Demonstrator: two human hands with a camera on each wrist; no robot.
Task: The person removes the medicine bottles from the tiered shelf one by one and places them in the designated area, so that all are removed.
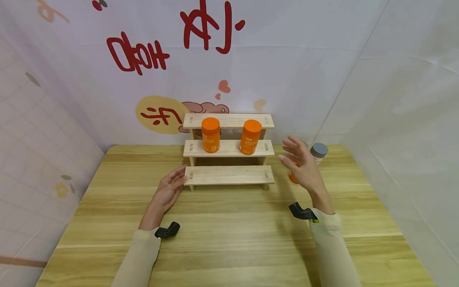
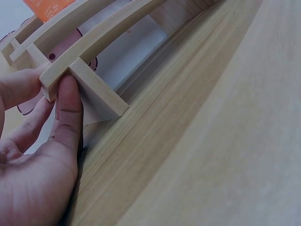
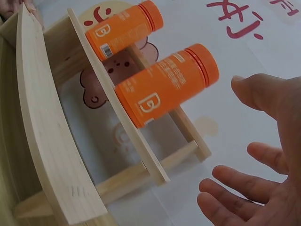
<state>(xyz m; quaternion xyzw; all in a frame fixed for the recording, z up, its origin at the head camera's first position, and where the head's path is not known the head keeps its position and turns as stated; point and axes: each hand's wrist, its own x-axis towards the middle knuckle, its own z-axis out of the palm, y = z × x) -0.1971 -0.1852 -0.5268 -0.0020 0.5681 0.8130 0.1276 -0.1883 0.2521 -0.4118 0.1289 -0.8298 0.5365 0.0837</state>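
Observation:
A three-tier wooden shelf stands at the back of the table. My left hand grips the left end of its lowest board; in the left wrist view, the thumb and fingers pinch that board from above and below. Two orange bottles with orange lids, a left one and a right one, stand upright on the middle tier. To the right of the shelf, my right hand is raised with its fingers spread, holding nothing. In the right wrist view it is apart from the nearer orange bottle.
Behind my right hand stands a grey-capped bottle. Another grey lid and an orange bottle part show beside it, mostly hidden by the hand. A printed white cloth hangs behind the wooden table.

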